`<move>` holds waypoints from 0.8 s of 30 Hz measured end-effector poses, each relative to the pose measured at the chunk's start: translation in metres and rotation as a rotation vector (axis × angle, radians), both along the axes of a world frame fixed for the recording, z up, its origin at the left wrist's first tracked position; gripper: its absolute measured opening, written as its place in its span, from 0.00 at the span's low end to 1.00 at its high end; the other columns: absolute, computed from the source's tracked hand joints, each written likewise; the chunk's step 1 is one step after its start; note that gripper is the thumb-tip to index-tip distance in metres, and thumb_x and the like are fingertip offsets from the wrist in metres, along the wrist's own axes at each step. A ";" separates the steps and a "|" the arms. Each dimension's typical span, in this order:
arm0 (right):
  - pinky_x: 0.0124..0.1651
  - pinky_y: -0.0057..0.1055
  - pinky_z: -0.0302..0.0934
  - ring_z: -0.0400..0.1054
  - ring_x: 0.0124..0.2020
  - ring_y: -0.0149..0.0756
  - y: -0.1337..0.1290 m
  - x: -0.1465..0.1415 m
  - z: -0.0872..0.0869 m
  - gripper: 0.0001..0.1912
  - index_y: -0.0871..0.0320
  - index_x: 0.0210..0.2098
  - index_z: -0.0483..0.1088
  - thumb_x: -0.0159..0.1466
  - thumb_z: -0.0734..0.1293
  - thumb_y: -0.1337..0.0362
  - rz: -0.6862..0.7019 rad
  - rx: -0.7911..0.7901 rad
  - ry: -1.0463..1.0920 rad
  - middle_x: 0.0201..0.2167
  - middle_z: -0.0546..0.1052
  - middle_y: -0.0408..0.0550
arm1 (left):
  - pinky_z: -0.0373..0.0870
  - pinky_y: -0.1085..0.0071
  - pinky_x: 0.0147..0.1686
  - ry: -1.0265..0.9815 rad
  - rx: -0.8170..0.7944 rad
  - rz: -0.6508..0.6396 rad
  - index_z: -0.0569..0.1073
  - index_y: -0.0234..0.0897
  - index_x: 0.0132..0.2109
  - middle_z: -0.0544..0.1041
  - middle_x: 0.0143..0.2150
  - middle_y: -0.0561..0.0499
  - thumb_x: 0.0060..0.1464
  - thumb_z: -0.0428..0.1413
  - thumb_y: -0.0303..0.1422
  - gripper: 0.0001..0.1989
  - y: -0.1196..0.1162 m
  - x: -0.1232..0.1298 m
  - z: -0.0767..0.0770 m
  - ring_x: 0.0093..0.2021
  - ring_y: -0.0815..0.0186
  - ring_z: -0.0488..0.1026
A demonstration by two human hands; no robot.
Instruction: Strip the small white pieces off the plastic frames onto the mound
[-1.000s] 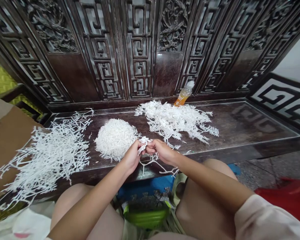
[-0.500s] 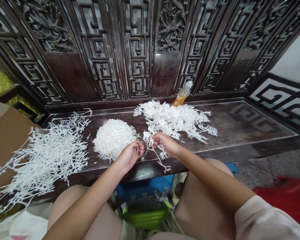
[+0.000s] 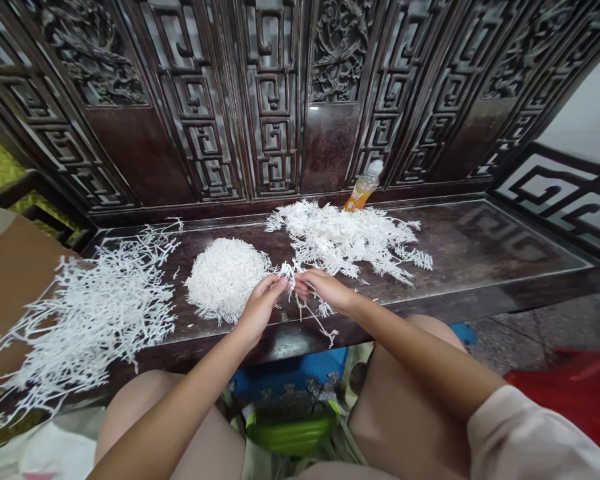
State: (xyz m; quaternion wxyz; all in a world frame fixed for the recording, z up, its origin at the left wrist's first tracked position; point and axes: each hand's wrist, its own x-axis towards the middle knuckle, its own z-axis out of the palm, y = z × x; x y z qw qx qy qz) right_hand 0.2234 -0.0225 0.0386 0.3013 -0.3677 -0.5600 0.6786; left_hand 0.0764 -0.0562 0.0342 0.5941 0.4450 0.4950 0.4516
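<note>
My right hand (image 3: 326, 288) is closed on a white branched plastic sprig (image 3: 288, 272), whose thin bare stem hangs down over the bench's front edge. My left hand (image 3: 266, 301) pinches at the tufted end of the same sprig, thumb against forefinger, close to the right fingertips. Just behind the left hand lies a round heap of small white snippets (image 3: 226, 279). Beyond my right hand spreads a loose pile of feathery white sprigs (image 3: 347, 233). Farther left is a tangle of bare white stems (image 3: 107, 313), partly over the bench edge.
A bottle with orange liquid (image 3: 361, 187) stands behind the sprig pile, near the carved wooden backrest (image 3: 275, 107). The dark wooden bench (image 3: 480, 247) runs across. A cardboard box (image 3: 20, 280) is at the left, a red object (image 3: 575, 393) at the lower right.
My left hand has moved slightly right and up, from beside the sprig to gripping its tufted end. The right hand has tilted the sprig a little and kept hold of it.
</note>
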 end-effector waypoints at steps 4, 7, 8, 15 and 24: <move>0.29 0.27 0.51 0.53 0.19 0.26 0.000 -0.001 -0.002 0.16 0.59 0.14 0.55 0.57 0.56 0.62 0.012 -0.004 -0.009 0.14 0.57 0.38 | 0.52 0.76 0.27 -0.019 0.024 -0.019 0.69 0.36 0.30 0.62 0.20 0.57 0.45 0.54 0.41 0.11 -0.001 0.002 0.000 0.24 0.73 0.57; 0.29 0.27 0.51 0.54 0.20 0.26 0.001 -0.001 -0.004 0.16 0.59 0.14 0.55 0.57 0.56 0.61 0.009 0.017 -0.021 0.14 0.57 0.38 | 0.52 0.76 0.27 -0.021 0.017 -0.079 0.70 0.35 0.30 0.62 0.19 0.57 0.45 0.54 0.40 0.12 -0.001 0.003 -0.002 0.24 0.73 0.57; 0.28 0.27 0.51 0.53 0.20 0.26 0.000 -0.001 -0.005 0.16 0.59 0.14 0.55 0.57 0.56 0.61 0.013 0.024 -0.030 0.14 0.57 0.38 | 0.52 0.75 0.27 -0.020 0.002 -0.080 0.70 0.35 0.29 0.62 0.19 0.57 0.44 0.54 0.40 0.12 0.000 0.003 -0.003 0.23 0.73 0.57; 0.24 0.25 0.44 0.46 0.17 0.23 -0.004 -0.005 -0.008 0.17 0.59 0.16 0.53 0.54 0.60 0.56 0.028 -0.007 -0.110 0.13 0.53 0.36 | 0.50 0.75 0.23 -0.002 -0.124 0.034 0.65 0.35 0.22 0.59 0.18 0.59 0.41 0.53 0.35 0.08 0.001 0.005 -0.014 0.21 0.74 0.54; 0.24 0.27 0.44 0.44 0.16 0.24 -0.013 -0.020 -0.003 0.17 0.57 0.13 0.46 0.55 0.55 0.64 -0.158 -0.076 0.121 0.12 0.48 0.37 | 0.55 0.75 0.26 -0.213 -0.132 0.038 0.61 0.35 0.20 0.61 0.19 0.56 0.39 0.46 0.30 0.05 0.002 0.011 -0.005 0.23 0.73 0.56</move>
